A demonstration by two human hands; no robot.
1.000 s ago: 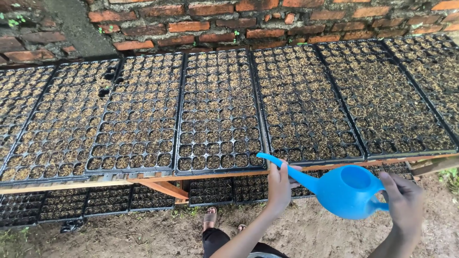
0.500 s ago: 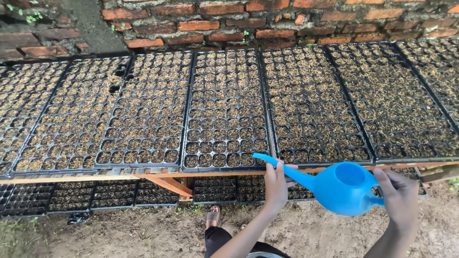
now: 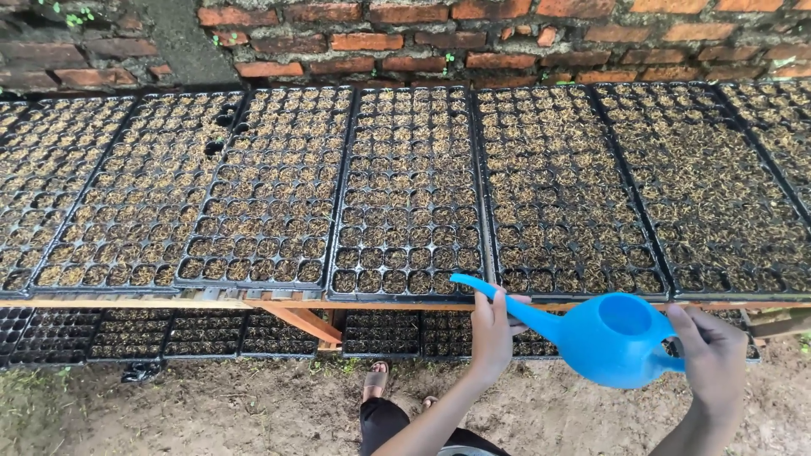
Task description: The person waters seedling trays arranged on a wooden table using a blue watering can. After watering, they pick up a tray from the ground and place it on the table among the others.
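Hands: right fingers [image 3: 688, 325] grip blue watering can [image 3: 612, 338] | left fingers [image 3: 498, 308] steady spout | trays [image 3: 410, 194] soil-filled

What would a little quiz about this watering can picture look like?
1. True or false: the right hand holds the handle of the blue watering can.
2. The left hand touches the can's: A) spout B) handle C) bottom
3. What stands behind the black seed trays?

Key: 1 true. 2 A. 3 A brick wall.
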